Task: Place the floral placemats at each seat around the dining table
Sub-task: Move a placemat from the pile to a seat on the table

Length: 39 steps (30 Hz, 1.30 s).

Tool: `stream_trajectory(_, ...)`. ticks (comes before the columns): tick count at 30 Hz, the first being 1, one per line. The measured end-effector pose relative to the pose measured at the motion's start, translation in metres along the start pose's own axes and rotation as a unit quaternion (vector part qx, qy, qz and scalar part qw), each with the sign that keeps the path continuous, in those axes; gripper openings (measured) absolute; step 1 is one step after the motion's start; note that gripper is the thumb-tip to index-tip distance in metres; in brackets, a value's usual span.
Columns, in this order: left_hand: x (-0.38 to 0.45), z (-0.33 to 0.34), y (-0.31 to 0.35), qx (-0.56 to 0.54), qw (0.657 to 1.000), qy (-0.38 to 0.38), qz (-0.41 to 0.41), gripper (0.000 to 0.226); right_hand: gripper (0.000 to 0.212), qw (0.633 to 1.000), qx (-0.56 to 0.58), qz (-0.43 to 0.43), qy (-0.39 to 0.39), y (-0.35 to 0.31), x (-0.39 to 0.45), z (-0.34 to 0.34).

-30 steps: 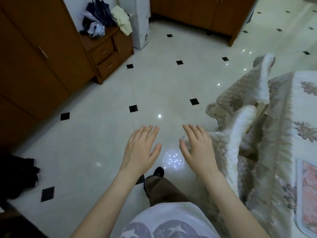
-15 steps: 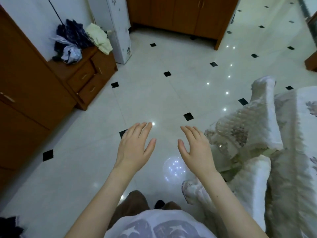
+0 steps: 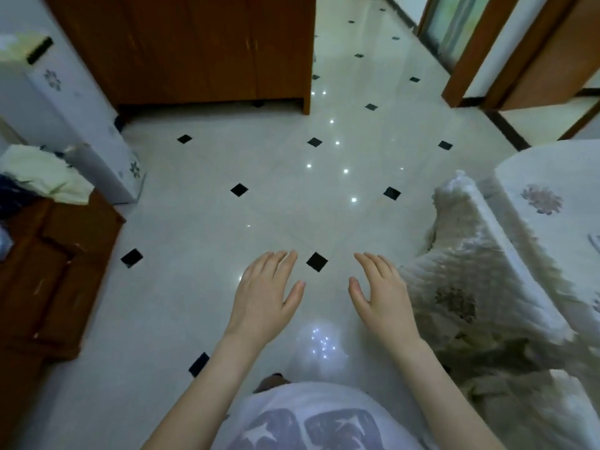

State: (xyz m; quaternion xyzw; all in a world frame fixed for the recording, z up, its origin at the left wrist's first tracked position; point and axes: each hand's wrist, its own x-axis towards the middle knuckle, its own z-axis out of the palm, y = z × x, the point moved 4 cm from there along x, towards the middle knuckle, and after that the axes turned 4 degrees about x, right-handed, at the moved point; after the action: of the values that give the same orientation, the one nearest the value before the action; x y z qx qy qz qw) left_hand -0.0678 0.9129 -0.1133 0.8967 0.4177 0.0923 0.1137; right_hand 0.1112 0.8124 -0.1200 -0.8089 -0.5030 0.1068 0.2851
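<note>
My left hand (image 3: 264, 295) and my right hand (image 3: 380, 293) are held out in front of me over the tiled floor, palms down, fingers spread, holding nothing. The dining table (image 3: 552, 203), covered with a pale floral cloth, shows only at the right edge. A covered chair (image 3: 467, 284) stands between my right hand and the table. A thin corner of something flat (image 3: 595, 241) lies on the table at the frame's edge; I cannot tell whether it is a placemat.
A white tiled floor (image 3: 276, 206) with small black squares stretches ahead. A wooden cabinet (image 3: 201, 50) stands at the back, a low wooden drawer unit (image 3: 55, 274) with cloths on top at left, a white appliance (image 3: 74, 125) beside it, and doorways at the back right.
The view has swung rightward and forward: the drawer unit slid to the left edge and the back cabinet came closer. Both hands stay open and empty in front of me.
</note>
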Motion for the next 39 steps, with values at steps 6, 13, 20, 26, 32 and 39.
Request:
stream_trajectory(6, 0.129, -0.015, -0.011, -0.02, 0.989, -0.016, 0.148, 0.054, 0.043, 0.992, -0.015, 0.101, 0.077, -0.003, 0.071, -0.004)
stream_trajectory(13, 0.249, 0.02, 0.042, -0.055, 0.956, -0.047, 0.286, 0.052, 0.044, 0.96, -0.043, 0.229, 0.153, 0.053, 0.129, -0.024)
stream_trajectory(20, 0.374, 0.041, 0.081, -0.039, 0.931, -0.074, 0.357, 0.052, 0.044, 0.939, -0.057, 0.28, 0.192, 0.102, 0.232, -0.04)
stream_trajectory(26, 0.483, 0.039, 0.095, -0.034, 0.926, -0.077, 0.368, 0.054, 0.041, 0.937, -0.044, 0.28, 0.203, 0.126, 0.327, -0.055)
stream_trajectory(32, 0.565, 0.068, 0.114, -0.055, 0.909, -0.1, 0.4, 0.053, 0.042, 0.928, -0.051, 0.3, 0.215, 0.156, 0.403, -0.058)
stream_trajectory(39, 0.69, 0.101, 0.141, -0.07, 0.868, -0.127, 0.475, 0.052, 0.044, 0.898, -0.068, 0.362, 0.242, 0.205, 0.505, -0.062)
